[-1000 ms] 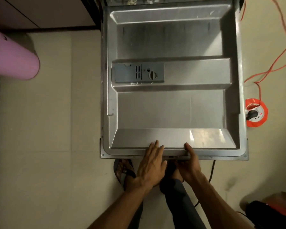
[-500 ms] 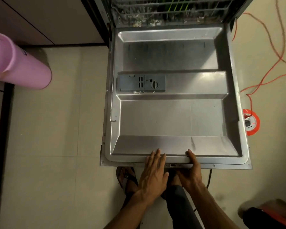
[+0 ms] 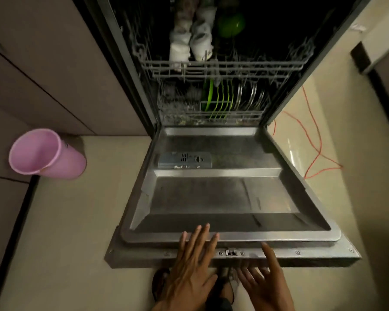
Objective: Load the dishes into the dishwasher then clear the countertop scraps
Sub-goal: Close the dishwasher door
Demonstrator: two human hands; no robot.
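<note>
The dishwasher door (image 3: 222,198) hangs open and tilted, its steel inner face toward me. My left hand (image 3: 192,269) lies flat with straight fingers on the door's near edge. My right hand (image 3: 267,281) is spread, palm up, at the door's front edge, thumb near the latch (image 3: 231,252). Inside, the lower rack (image 3: 211,113) holds green plates (image 3: 218,98) and steel plates (image 3: 249,95). The upper rack (image 3: 220,68) carries white cups (image 3: 190,40) and a green bowl (image 3: 230,24).
A pink bucket (image 3: 43,153) stands on the floor at the left, by the cabinet fronts (image 3: 43,75). An orange cord (image 3: 312,149) loops over the floor to the right of the door. My sandalled foot (image 3: 161,281) is under the door's edge.
The door has swung up from flat to tilted and the view has risen, showing the racks inside. My right hand has gone from gripping the edge to an open, spread palm beneath it.
</note>
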